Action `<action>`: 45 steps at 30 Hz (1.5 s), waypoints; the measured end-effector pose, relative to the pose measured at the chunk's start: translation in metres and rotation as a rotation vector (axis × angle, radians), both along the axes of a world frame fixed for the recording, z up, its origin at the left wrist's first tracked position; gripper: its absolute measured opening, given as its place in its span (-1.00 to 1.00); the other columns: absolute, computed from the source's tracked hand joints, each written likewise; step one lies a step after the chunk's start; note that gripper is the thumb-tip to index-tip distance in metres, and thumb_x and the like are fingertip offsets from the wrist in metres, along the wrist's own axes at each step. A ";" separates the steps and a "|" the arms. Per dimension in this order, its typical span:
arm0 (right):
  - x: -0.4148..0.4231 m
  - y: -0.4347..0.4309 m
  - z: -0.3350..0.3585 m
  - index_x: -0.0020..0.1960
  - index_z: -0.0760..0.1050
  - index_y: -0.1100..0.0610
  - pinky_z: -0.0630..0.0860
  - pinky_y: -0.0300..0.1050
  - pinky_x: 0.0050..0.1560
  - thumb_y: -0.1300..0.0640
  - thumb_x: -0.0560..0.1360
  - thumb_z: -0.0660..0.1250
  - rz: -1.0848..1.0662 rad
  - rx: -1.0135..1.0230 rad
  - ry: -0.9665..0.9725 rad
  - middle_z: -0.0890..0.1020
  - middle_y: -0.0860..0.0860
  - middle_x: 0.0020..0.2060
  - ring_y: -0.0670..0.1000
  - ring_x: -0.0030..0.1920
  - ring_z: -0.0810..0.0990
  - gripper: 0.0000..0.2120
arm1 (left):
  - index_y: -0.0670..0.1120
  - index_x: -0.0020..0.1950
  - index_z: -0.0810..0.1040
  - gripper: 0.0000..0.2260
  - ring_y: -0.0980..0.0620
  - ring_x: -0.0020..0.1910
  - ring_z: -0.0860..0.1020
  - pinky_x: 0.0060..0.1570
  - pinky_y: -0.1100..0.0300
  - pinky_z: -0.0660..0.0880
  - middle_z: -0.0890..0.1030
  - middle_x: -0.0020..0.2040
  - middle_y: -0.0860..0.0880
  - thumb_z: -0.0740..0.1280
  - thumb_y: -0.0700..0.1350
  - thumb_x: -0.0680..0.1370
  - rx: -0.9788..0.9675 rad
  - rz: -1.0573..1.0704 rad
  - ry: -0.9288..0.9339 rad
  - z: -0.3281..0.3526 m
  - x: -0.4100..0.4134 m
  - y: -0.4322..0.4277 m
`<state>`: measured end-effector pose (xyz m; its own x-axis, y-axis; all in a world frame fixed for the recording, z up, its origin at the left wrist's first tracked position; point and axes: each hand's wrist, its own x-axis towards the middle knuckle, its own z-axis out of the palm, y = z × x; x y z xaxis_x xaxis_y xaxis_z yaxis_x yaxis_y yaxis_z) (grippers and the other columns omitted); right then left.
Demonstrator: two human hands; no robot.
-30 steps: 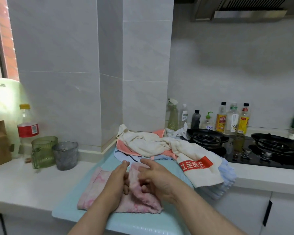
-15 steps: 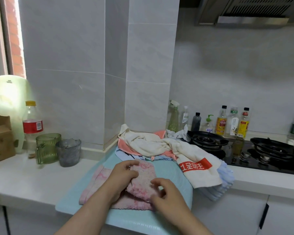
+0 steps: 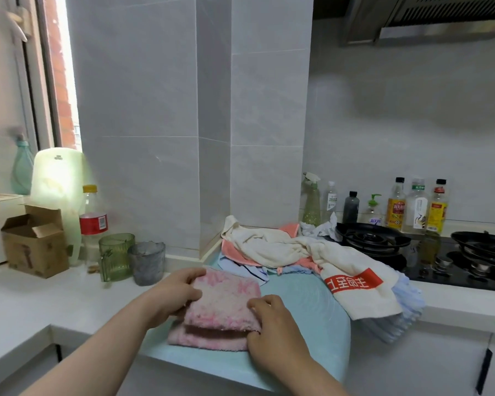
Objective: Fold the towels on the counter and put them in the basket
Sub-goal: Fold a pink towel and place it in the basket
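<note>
A pink towel (image 3: 223, 307) lies folded into a small thick square on a light blue towel (image 3: 303, 304) spread over the counter corner. My left hand (image 3: 175, 292) grips its left edge, thumb on top. My right hand (image 3: 272, 318) pinches the folded layers at the right front corner. Behind it is a heap of unfolded towels: a cream one (image 3: 266, 247), a coral one (image 3: 232, 251), and a cream towel with a red band (image 3: 355, 284) hanging over the counter edge on pale blue cloth (image 3: 403, 312). No basket is in view.
A green glass mug (image 3: 115, 257) and a grey cup (image 3: 147, 262) stand to the left, with a red-labelled bottle (image 3: 93, 221) and a cardboard box (image 3: 33, 241). A gas hob (image 3: 375, 241) and several bottles (image 3: 396, 205) stand at the right.
The pink towel has been folded over from a long strip into a compact square. Both hands moved onto its sides, and my head moved closer and to the left.
</note>
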<state>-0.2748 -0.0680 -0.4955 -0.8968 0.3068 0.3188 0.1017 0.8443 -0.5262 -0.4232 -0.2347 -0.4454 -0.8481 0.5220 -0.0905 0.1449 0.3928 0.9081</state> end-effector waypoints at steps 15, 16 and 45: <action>-0.008 -0.002 0.005 0.20 0.60 -0.02 0.28 -0.35 0.16 0.08 0.49 0.21 0.302 0.078 0.050 0.62 -0.16 0.13 -0.11 0.09 0.44 -0.66 | -0.03 0.51 0.28 -0.47 0.04 0.33 0.40 0.30 0.20 0.31 0.37 0.46 0.00 0.09 -0.36 0.55 -0.359 -0.047 0.241 -0.022 -0.011 -0.011; -0.012 -0.002 0.007 0.19 0.61 -0.02 0.27 -0.35 0.15 0.06 0.54 0.20 0.258 0.052 0.086 0.62 -0.17 0.14 -0.12 0.10 0.44 -0.70 | -0.01 0.52 0.25 -0.48 0.01 0.41 0.34 0.39 0.15 0.24 0.31 0.50 0.00 0.10 -0.32 0.58 -0.386 -0.039 0.300 -0.024 -0.013 -0.011; -0.017 -0.027 0.040 0.35 0.37 -0.16 0.40 -0.24 0.15 0.39 0.32 0.13 0.017 -0.125 0.051 0.50 -0.06 0.17 -0.01 0.19 0.42 -0.30 | 0.14 0.48 0.16 -0.47 0.23 0.34 0.30 0.33 0.33 0.22 0.30 0.39 0.22 0.29 -0.08 0.57 -0.076 -0.074 0.585 -0.016 0.007 0.000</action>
<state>-0.2918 -0.0949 -0.4559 -0.8859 0.3319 0.3242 0.0584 0.7729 -0.6318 -0.4162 -0.2349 -0.4610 -0.7301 0.5917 0.3419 0.6424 0.4237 0.6386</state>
